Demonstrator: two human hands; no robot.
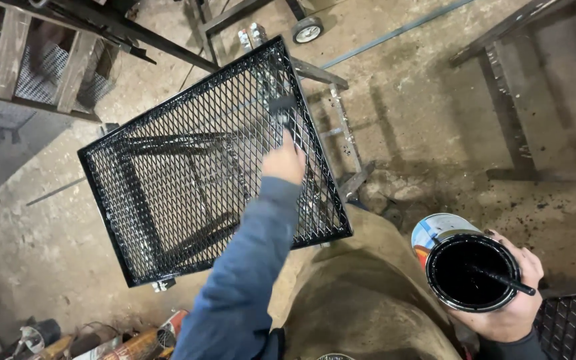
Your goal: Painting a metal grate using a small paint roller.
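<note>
Head view, looking down at a workshop's concrete floor (pixel 435 120). A rectangular metal frame filled with expanded mesh (pixel 215 160) stands raised and tilted above the floor on its own steel legs.

The left hand (pixel 285 160), at the end of a blue sleeve (pixel 248 267), reaches out over the mesh and is closed around a brush (pixel 283 110), whose black head lies on the mesh near its far right edge.

The right hand (pixel 508 300) is low at the right, its fingers wrapped round an open can (pixel 471 267) of black paint, held upright and well apart from the mesh. A thin stick rests inside the can, leaning on the rim.

Judging by the shine, most of the mesh and its border already carry wet black paint: the left and near parts look glossy and dark. A strip near the far right, by the brush, and the bars under it look greyer and bare, so that area seems left to coat. The legs beneath, seen through the mesh, look partly dark, but how fully cannot be told.

Around it: wooden shelving (pixel 35 60) at upper left, a small wheel (pixel 307 30) at the top, a dark steel frame (pixel 508 113) at the right, cans and clutter (pixel 128 343) along the bottom left.
</note>
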